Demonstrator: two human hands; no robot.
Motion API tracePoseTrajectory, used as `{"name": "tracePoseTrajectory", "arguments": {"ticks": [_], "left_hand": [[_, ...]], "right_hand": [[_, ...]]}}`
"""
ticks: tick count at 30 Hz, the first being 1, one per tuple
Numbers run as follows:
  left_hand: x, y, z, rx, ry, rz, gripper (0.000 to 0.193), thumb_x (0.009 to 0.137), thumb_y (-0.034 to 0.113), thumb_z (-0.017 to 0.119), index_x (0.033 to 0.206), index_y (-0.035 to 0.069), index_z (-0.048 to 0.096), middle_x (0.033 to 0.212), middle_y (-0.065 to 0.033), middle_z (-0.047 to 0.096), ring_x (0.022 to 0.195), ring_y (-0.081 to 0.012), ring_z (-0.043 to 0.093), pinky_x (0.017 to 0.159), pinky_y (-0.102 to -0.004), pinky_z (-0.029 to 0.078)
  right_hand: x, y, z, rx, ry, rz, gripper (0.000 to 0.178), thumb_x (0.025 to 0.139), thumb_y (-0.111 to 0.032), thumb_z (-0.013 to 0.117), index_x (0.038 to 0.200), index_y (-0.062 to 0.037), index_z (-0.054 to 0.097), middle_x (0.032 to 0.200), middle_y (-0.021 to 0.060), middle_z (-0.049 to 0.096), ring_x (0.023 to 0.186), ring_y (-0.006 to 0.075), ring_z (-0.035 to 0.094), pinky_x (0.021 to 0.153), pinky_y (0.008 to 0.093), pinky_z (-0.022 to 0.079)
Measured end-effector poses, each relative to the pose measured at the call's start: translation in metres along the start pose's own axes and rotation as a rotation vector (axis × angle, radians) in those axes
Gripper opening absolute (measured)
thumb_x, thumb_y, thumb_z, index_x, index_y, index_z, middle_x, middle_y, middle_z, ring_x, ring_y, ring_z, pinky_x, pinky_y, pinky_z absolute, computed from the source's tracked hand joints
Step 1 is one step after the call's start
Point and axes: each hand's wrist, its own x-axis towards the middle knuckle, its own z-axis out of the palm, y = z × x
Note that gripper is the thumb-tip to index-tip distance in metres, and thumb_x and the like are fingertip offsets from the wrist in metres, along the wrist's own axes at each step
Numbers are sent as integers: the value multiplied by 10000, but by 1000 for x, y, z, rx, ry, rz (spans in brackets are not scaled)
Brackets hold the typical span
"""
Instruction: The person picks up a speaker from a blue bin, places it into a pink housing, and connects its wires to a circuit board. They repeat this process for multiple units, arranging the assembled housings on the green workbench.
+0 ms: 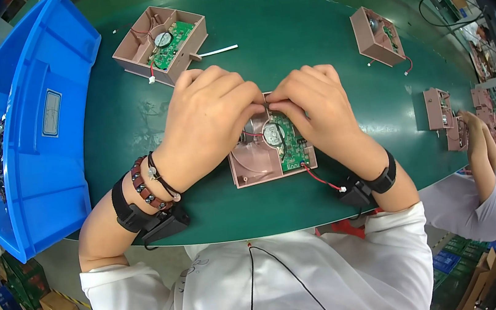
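An open pink plastic housing (257, 177) lies on the green table right before me. Inside it sit a green circuit board (293, 154) and a round silver part (273, 133), with thin wires around them. At the housing's far wall, my left hand (209, 116) and my right hand (319, 106) meet, thumbs and forefingers pinched. Something small and dark shows between the fingertips, too hidden to name. A red cable with a white plug (342, 189) runs out from the board over the near edge toward the right.
A large blue bin (58, 73) with dark parts stands at left. Another pink housing (173, 71) with a white strip lies beyond my left hand; a third housing (373, 40) lies far right. At the table's right end, a co-worker's arms (476, 145) reach toward further housings.
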Motion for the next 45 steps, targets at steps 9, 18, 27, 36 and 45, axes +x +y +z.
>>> {"name": "tracePoseTrajectory", "arguments": {"ticks": [9, 18, 27, 36, 45], "left_hand": [[7, 5, -5, 98, 32, 32, 138, 690, 140, 727, 793, 133, 635, 779, 48, 564, 814, -158, 545, 761, -331, 380], [7, 8, -7, 59, -38, -25, 126, 682, 126, 754, 742, 111, 644, 758, 21, 567, 768, -190, 525, 760, -349, 371], [20, 11, -9, 113, -157, -35, 80, 701, 92, 709, 719, 106, 632, 698, -7, 503, 725, -200, 511, 749, -356, 371], [19, 20, -4, 258, -127, 32, 38, 691, 123, 655, 689, 112, 618, 694, -11, 534, 751, -194, 555, 755, -359, 395], [17, -2, -53, 197, -60, -73, 45, 762, 109, 680, 795, 81, 670, 776, -42, 601, 802, -242, 590, 702, -378, 437]], "right_hand": [[-1, 0, 4, 3, 3, 100, 75, 772, -92, 702, 781, -114, 631, 705, -22, 553, 707, 175, 504, 751, 338, 306], [2, -10, 0, -34, -56, 146, 64, 775, -104, 693, 780, -124, 632, 695, -29, 529, 701, 173, 471, 750, 359, 260], [8, -14, -3, -172, -124, 156, 93, 768, -83, 680, 751, -108, 592, 686, -9, 517, 704, 192, 486, 746, 375, 275], [12, -11, -2, -166, -195, 163, 141, 778, -121, 679, 760, -74, 548, 718, 16, 550, 731, 225, 540, 738, 379, 329], [-37, -65, -14, -122, -290, -190, 210, 754, -218, 669, 860, -79, 553, 840, 43, 546, 819, 211, 533, 700, 341, 388]]}}
